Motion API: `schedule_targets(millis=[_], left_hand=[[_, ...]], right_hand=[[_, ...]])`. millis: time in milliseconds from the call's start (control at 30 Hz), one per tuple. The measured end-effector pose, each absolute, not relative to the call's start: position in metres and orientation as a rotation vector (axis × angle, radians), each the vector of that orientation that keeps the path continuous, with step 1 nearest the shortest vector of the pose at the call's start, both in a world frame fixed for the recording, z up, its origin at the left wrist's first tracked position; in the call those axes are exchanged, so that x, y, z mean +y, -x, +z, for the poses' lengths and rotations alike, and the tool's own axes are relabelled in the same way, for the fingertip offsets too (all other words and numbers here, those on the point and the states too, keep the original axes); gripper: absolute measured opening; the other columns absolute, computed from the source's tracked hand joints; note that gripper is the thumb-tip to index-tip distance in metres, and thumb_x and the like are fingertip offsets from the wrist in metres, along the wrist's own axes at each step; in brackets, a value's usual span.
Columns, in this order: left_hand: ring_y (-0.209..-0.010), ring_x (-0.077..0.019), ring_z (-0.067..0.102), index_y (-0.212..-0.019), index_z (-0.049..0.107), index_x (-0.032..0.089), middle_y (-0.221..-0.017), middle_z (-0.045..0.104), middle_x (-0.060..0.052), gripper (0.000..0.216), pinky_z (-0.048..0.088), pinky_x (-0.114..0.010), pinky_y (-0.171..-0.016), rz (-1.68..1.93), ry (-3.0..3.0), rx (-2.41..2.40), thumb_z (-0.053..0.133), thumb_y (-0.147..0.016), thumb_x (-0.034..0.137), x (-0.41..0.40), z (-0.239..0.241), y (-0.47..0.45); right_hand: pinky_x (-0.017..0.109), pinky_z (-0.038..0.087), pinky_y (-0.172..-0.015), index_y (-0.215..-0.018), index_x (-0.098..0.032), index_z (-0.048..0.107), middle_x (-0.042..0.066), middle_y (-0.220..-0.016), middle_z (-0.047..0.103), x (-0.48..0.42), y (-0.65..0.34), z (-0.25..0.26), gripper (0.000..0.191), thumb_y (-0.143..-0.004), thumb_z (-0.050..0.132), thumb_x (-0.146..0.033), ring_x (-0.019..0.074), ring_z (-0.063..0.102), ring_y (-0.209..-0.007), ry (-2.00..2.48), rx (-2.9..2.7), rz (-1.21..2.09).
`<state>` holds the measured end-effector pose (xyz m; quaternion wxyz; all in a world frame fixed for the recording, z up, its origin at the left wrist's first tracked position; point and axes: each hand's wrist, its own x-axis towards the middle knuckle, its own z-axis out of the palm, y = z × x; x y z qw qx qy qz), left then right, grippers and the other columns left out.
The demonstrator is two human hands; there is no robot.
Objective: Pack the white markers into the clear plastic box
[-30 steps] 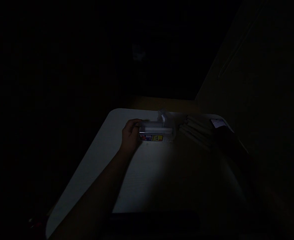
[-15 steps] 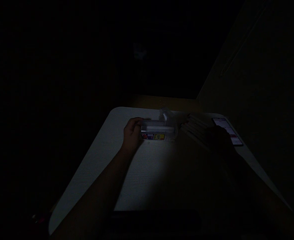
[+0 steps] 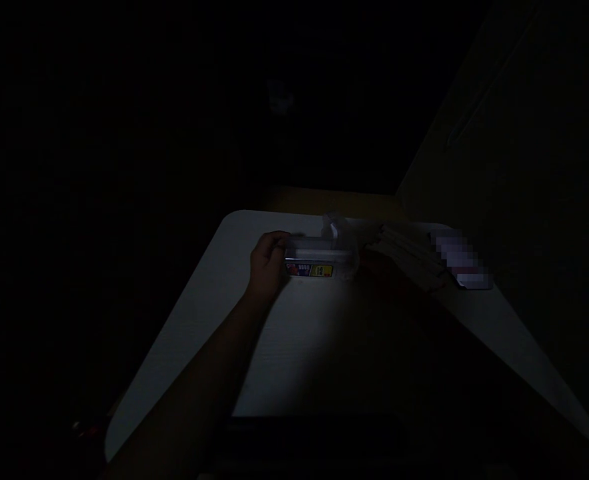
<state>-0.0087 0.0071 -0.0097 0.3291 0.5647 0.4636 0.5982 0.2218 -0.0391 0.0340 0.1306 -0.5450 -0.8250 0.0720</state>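
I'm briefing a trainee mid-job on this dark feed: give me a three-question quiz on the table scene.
1. True or false: the left hand grips one end of the clear plastic box.
2. What lies right of the box? A) stack of pale sticks B) a mug C) scissors
3. What colour is the table?

Key: 1 true. 2 A. 3 white. The right hand is too dark to make out.
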Motion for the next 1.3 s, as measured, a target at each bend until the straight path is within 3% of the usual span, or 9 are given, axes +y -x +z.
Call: schedule_targets(millis=[233,600,967,1300], left_hand=[[-0.078,-0.0147,0.055,-0.088,0.062,0.02,-0.085,0.06,-0.001,0.023,0.045,-0.027,-0.07,1.585,-1.508,1.219,0.047,-0.074,0.03,0.008,-0.009,0.008],[-0.079,-0.0139,0.055,-0.087,0.062,0.02,-0.085,0.06,-0.001,0.021,0.045,-0.027,-0.071,1.591,-1.508,1.204,0.047,-0.075,0.028,0.008,-0.009,0.007],[-0.075,-0.0136,0.055,-0.088,0.062,0.021,-0.079,0.059,0.0,0.02,0.044,-0.026,-0.066,1.6,-1.54,1.2,0.046,-0.076,0.028,0.01,-0.012,0.009],[-0.086,-0.0144,0.054,-0.089,0.061,0.021,-0.089,0.059,0.0,0.021,0.044,-0.026,-0.073,1.613,-1.57,1.162,0.046,-0.077,0.028,0.011,-0.012,0.007]], right_hand=[[0.033,0.041,-0.089,-0.098,-0.015,0.066,0.011,-0.106,0.063,-0.044,-0.226,0.037,0.028,-0.084,0.042,-0.019,0.0184,0.057,-0.1,1.486,-2.488,0.233],[0.034,0.043,-0.088,-0.102,-0.019,0.065,0.008,-0.107,0.064,-0.044,-0.225,0.034,0.03,-0.085,0.04,-0.023,0.018,0.059,-0.1,1.536,-2.33,0.478],[0.037,0.044,-0.089,-0.109,-0.018,0.063,0.009,-0.113,0.062,-0.045,-0.251,0.032,0.033,-0.084,0.041,-0.026,0.0218,0.058,-0.103,1.672,-2.369,0.274],[0.037,0.044,-0.087,-0.105,-0.017,0.063,0.013,-0.113,0.06,-0.053,-0.214,0.06,0.031,-0.083,0.042,-0.02,0.0234,0.058,-0.101,1.885,-2.463,0.141]])
